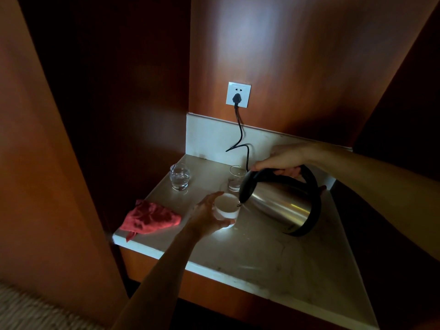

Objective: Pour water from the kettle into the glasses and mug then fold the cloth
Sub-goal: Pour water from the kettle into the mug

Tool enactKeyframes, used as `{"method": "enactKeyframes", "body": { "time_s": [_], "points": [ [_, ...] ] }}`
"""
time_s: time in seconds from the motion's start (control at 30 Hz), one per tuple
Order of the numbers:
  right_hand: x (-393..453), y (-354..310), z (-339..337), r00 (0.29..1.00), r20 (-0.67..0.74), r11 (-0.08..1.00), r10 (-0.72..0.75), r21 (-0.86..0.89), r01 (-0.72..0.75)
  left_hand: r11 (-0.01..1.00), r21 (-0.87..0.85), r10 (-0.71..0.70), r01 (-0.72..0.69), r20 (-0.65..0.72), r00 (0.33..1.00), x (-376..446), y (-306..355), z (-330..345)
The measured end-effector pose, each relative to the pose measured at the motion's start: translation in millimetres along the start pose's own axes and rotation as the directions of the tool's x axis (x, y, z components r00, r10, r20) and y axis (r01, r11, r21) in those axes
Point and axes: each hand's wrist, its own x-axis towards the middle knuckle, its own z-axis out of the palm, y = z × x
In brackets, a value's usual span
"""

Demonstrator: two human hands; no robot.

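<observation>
My right hand (283, 161) grips the black handle of a steel kettle (281, 203), which is tilted with its spout over a white mug (227, 207). My left hand (204, 215) curls round the mug's left side on the marble counter (273, 253). One clear glass (179, 177) stands at the back left with water in it. A second glass (237, 178) stands behind the mug, partly hidden by the kettle. A crumpled red cloth (150, 219) lies at the counter's left front edge.
A black cord (240, 136) runs from a plug in the white wall socket (238, 94) down behind the kettle. Dark wooden panels close in the counter on the left, back and right. Carpet (35, 308) shows at the bottom left.
</observation>
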Motion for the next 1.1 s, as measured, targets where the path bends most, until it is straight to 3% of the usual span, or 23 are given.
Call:
{"method": "enactKeyframes", "body": {
  "time_s": [1.1],
  "points": [
    [-3.8,-8.1,-0.3,1.000,-0.007,1.000,0.021,0.001,-0.021,0.999,-0.042,-0.018,0.019,0.018,1.000,-1.3,0.0,-0.8]
  ]
}}
